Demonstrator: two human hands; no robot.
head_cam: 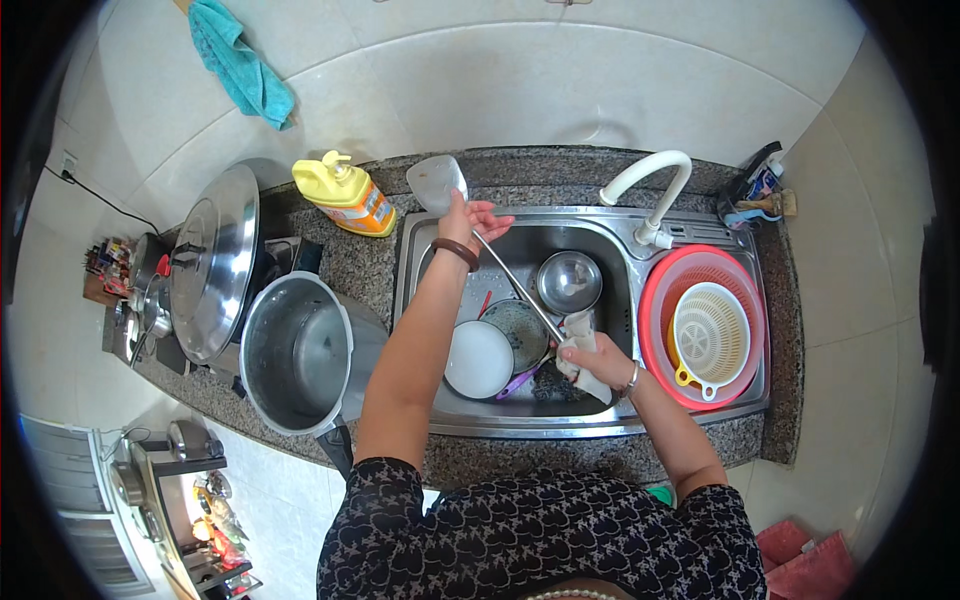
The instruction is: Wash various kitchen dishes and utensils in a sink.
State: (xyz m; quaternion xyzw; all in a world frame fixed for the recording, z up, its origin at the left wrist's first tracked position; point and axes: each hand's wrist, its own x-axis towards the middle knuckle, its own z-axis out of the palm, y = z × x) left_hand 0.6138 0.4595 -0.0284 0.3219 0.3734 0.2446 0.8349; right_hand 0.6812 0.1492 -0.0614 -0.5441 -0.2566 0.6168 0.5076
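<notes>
A metal spatula (513,281) with a broad blade and a long handle slants over the steel sink. At its blade end is my left hand (469,219), thumb against the blade's base and the other fingers spread. My right hand (598,361) holds a whitish cloth (579,330) around the lower end of the handle. Beneath, in the sink basin (450,415), lie a white bowl (479,360), a steel bowl (569,282), a dark speckled pan (517,330) and a purple-handled utensil (519,382).
Right of the basin, a red basin (649,330) holds colanders (712,330). A white faucet (660,180) arches behind. At left stand a deep metal pot (297,352), a large lid (214,262) and a yellow pump bottle (345,193). A teal towel (244,64) hangs on the wall.
</notes>
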